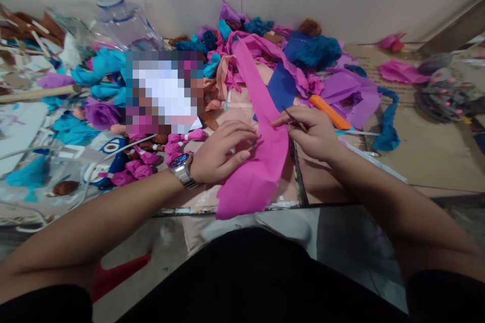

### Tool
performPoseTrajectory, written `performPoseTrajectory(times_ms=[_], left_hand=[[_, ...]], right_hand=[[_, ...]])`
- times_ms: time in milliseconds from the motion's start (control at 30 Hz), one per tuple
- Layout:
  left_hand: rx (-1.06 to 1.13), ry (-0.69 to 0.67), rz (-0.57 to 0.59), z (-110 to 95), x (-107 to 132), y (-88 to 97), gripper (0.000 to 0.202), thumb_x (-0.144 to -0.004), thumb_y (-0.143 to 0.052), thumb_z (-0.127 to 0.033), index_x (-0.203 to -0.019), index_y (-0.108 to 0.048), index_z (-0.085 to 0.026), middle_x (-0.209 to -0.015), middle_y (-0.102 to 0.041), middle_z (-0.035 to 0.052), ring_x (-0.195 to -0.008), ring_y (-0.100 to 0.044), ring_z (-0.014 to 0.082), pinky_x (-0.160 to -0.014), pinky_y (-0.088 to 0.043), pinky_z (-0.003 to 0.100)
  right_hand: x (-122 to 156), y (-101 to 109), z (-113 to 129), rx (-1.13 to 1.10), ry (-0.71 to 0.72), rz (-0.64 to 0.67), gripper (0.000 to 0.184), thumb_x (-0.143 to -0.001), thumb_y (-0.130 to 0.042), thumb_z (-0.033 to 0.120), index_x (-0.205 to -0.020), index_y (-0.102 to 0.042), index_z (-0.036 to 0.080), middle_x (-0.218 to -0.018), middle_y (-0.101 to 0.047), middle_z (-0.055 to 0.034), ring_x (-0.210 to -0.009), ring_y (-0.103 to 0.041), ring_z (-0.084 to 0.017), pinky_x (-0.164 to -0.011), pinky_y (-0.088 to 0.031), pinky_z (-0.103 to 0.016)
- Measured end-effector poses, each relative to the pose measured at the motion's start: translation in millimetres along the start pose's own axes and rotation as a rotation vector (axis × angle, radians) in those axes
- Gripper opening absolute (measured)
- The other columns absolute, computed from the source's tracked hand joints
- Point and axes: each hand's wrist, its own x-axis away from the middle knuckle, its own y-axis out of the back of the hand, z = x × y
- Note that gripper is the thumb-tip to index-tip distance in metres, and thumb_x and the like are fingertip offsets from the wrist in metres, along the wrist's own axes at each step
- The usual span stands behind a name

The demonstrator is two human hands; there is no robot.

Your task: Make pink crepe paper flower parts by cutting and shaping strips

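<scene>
A long strip of pink crepe paper [261, 154] lies lengthwise before me, its near end hanging over the table edge. My left hand [223, 154], with a metal-banded watch [182, 167] on the wrist, rests at the strip's left edge. Its fingers are curved and the thumb stands apart from them; nothing can be made out in its grip. On the right side of the strip, my right hand [314, 131] touches the paper with its outstretched index finger. The same hand holds a slim dark pointed tool [293, 115] that looks like scissors, mostly hidden by the fingers.
An orange cutter [330, 112] lies beyond my right hand. Crumpled purple paper [350, 93] and blue paper [282, 86] spread behind. A clear bottle [129, 25] stands back left. Small pink bundles [142, 166] and a white cable [94, 166] lie left; a pin cushion [441, 93] sits right.
</scene>
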Motion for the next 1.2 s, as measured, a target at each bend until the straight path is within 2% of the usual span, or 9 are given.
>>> performPoseTrajectory(times_ms=[100,200,267,367,533,633,833,1100,1200], left_hand=[[0.014,0.056,-0.067,2,2,0.4,0.039,-0.106,-0.053,-0.036,-0.14,-0.061,-0.02,-0.136,-0.068,0.016,-0.131,-0.062,0.0308,-0.114,-0.049,0.055],[0.042,0.12,-0.137,5,4,-0.6,0.042,-0.106,-0.055,-0.041,-0.143,-0.058,-0.021,-0.14,-0.066,0.0154,-0.13,-0.062,0.0297,-0.11,-0.052,0.051],[0.064,0.167,-0.177,7,5,-1.3,0.045,-0.106,-0.055,-0.045,-0.144,-0.056,-0.021,-0.142,-0.064,0.0151,-0.129,-0.062,0.0293,-0.108,-0.054,0.049],[0.089,0.231,-0.239,12,6,-2.6,0.049,-0.105,-0.057,-0.05,-0.145,-0.054,-0.023,-0.144,-0.061,0.0156,-0.127,-0.062,0.0286,-0.106,-0.055,0.048],[0.116,0.29,-0.349,26,7,-5.0,0.072,-0.098,-0.07,-0.055,-0.157,-0.041,-0.028,-0.159,-0.047,0.017,-0.136,-0.056,0.0314,-0.11,-0.055,0.05],[0.168,0.255,-0.319,30,8,-4.9,0.074,-0.095,-0.074,-0.054,-0.156,-0.042,-0.029,-0.158,-0.05,0.017,-0.139,-0.057,0.033,-0.111,-0.054,0.052],[0.355,0.169,-0.236,25,9,-5.2,0.065,-0.093,-0.08,-0.041,-0.149,-0.05,-0.026,-0.13,-0.065,0.013,-0.123,-0.067,0.0279,-0.109,-0.057,0.047],[0.363,0.193,-0.39,22,5,-7.7,0.047,-0.093,-0.081,-0.042,-0.132,-0.063,-0.023,-0.112,-0.07,0.0087,-0.099,-0.071,0.0199,-0.088,-0.062,0.035],[0.341,0.229,-0.426,19,6,-6.9,0.036,-0.095,-0.079,-0.041,-0.124,-0.067,-0.023,-0.1,-0.072,0.0059,-0.089,-0.071,0.0177,-0.082,-0.062,0.033]], right_hand=[[-1,7,-2,-0.183,-0.121,-0.131,0.007,-0.089,-0.075,0.029,-0.09,-0.081,0.026,-0.088,-0.075,-0.0043,-0.079,-0.068,-0.023,-0.07,-0.053,-0.037],[-5,17,-6,-0.403,-0.196,-0.178,0.033,-0.089,-0.077,0.056,-0.077,-0.078,0.025,-0.073,-0.066,-0.0055,-0.071,-0.062,-0.024,-0.065,-0.052,-0.039],[-8,25,-7,-0.524,-0.203,-0.167,0.046,-0.087,-0.077,0.067,-0.07,-0.076,0.024,-0.07,-0.062,-0.0058,-0.068,-0.057,-0.021,-0.066,-0.049,-0.038],[-9,39,-7,-0.673,-0.196,-0.05,0.045,-0.082,-0.086,0.061,-0.066,-0.073,0.02,-0.069,-0.059,-0.004,-0.067,-0.053,-0.017,-0.066,-0.044,-0.033],[-9,56,-14,-0.881,-0.057,0.447,0.038,-0.089,-0.082,0.047,-0.073,-0.067,0.016,-0.074,-0.061,-0.0036,-0.068,-0.056,-0.015,-0.065,-0.041,-0.029],[-11,59,-22,-0.916,0.003,0.598,0.036,-0.088,-0.082,0.045,-0.073,-0.067,0.015,-0.073,-0.063,-0.0047,-0.069,-0.058,-0.016,-0.068,-0.043,-0.03],[-13,64,-31,-0.947,-0.064,0.5,0.034,-0.086,-0.081,0.043,-0.074,-0.066,0.015,-0.069,-0.059,-0.0028,-0.062,-0.053,-0.015,-0.061,-0.04,-0.028],[-16,74,-44,-0.899,-0.033,0.405,0.037,-0.082,-0.084,0.042,-0.069,-0.062,0.016,-0.064,-0.056,-0.0011,-0.059,-0.052,-0.013,-0.057,-0.041,-0.027],[-14,76,-45,-0.799,-0.117,0.37,0.039,-0.078,-0.089,0.041,-0.066,-0.061,0.018,-0.062,-0.056,-0.0001,-0.059,-0.052,-0.013,-0.058,-0.04,-0.027]])
